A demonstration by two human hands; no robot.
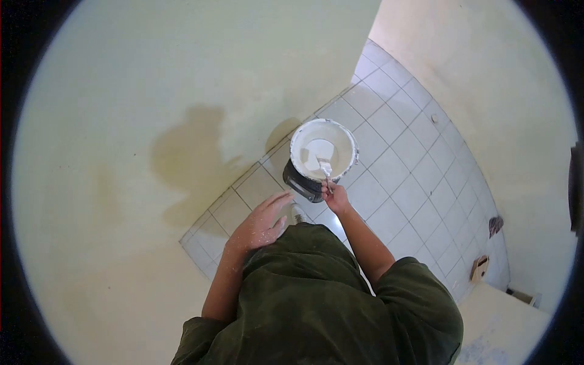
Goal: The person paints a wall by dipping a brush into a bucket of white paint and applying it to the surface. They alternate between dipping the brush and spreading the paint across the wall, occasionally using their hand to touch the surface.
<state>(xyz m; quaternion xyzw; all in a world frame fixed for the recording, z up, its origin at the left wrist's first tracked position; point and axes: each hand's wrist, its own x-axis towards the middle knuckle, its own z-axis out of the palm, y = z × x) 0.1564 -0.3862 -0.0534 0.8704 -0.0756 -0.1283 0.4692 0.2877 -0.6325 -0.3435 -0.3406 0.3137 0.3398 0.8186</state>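
White paint [320,148] sits in the bucket [345,145]; the right hand [336,198] grips a paintbrush [325,166] at its rim, left hand [263,225] stretched loosely nearby.

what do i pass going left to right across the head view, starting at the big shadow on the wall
Big shadow on the wall → left hand → bucket → small round thing on the floor → tan object with a dark slot → dark brownish thing

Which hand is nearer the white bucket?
Right. The right hand is by the near rim of the white bucket, gripping a tool; the left hand is farther back, to the bucket's left.
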